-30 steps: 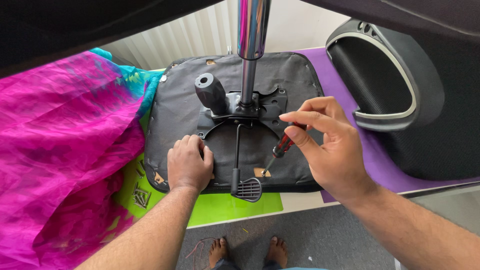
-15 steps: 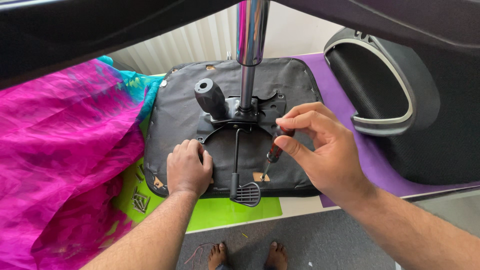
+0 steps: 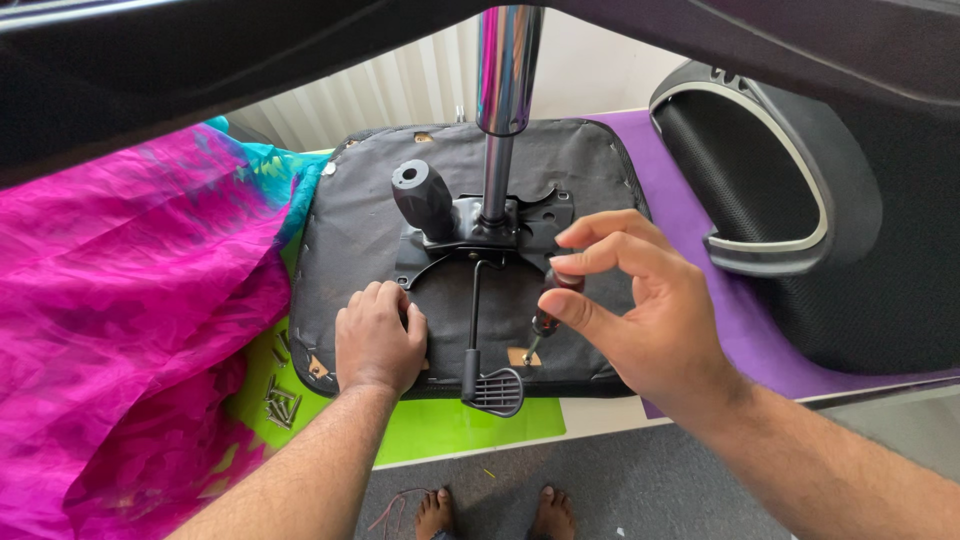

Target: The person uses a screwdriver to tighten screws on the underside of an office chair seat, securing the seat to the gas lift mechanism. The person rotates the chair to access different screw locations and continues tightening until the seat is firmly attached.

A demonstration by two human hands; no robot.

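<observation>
Upturned office-chair seat, dark grey fabric underside (image 3: pixel 350 230), lying flat at centre on a white table (image 3: pixel 600 415). Black metal tilt mechanism plate (image 3: pixel 500 225) bolted at the seat's middle, with a chromed gas-lift column (image 3: pixel 505 80) rising from it toward 12 o'clock and a black cylindrical knob (image 3: pixel 425 198) just beside the column at 9 o'clock. Black lever with a ribbed paddle end (image 3: pixel 492 388) running from the plate toward 6 o'clock, reaching the seat's near edge.

Left hand (image 3: pixel 375 340) at 8 o'clock of the plate, curled loosely with knuckles up, pressed on the seat fabric and touching the plate's curved rim; nothing visibly clamped in it. Right hand (image 3: pixel 640 310) at 4 o'clock, thumb and fingertips pinched on the dark red-and-black handle of a small screwdriver (image 3: pixel 545 310), tilted, tip down on the seat beside a small tan rectangular patch (image 3: pixel 523 356).

Magenta sheer cloth with a turquoise edge (image 3: pixel 130 300) heaped at 9 o'clock, well apart from the right hand. Lime-green sheet (image 3: pixel 450 425) under the seat's near edge, carrying a loose cluster of metal screws (image 3: pixel 280 400) at 7 o'clock. Purple mat (image 3: pixel 690 240) at 3 o'clock bearing a black mesh chair back with a grey rim (image 3: pixel 780 190). Grey carpeted floor (image 3: pixel 640 490) at 6 o'clock.
</observation>
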